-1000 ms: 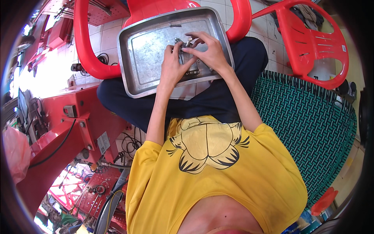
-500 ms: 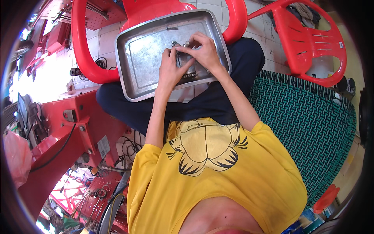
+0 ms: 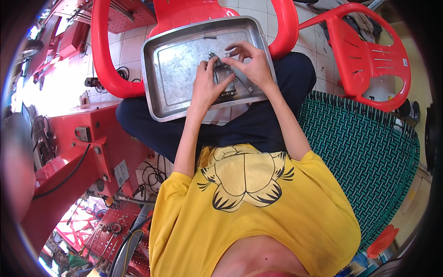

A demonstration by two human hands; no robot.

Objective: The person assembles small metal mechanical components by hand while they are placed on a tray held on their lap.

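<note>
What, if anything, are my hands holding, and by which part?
Your left hand holds a metal part by its left side. Your right hand is at its far end; whether it grips can't be told.

Tray (image 3: 177, 83) silver-grey; chairs (image 3: 100, 46) red; trousers (image 3: 295, 74) navy; shirt (image 3: 300, 212) yellow, black-lined print (image 3: 230, 175); webbing (image 3: 360, 161) green-and-black basketweave

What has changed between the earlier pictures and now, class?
The right hand has shifted its thumb rightward, away from the left hand, and more of a slim rod shows beside the metal part. A blurred shape has appeared at the left edge. The left hand stays at the metal part; the pin still lies in the tray.
</note>
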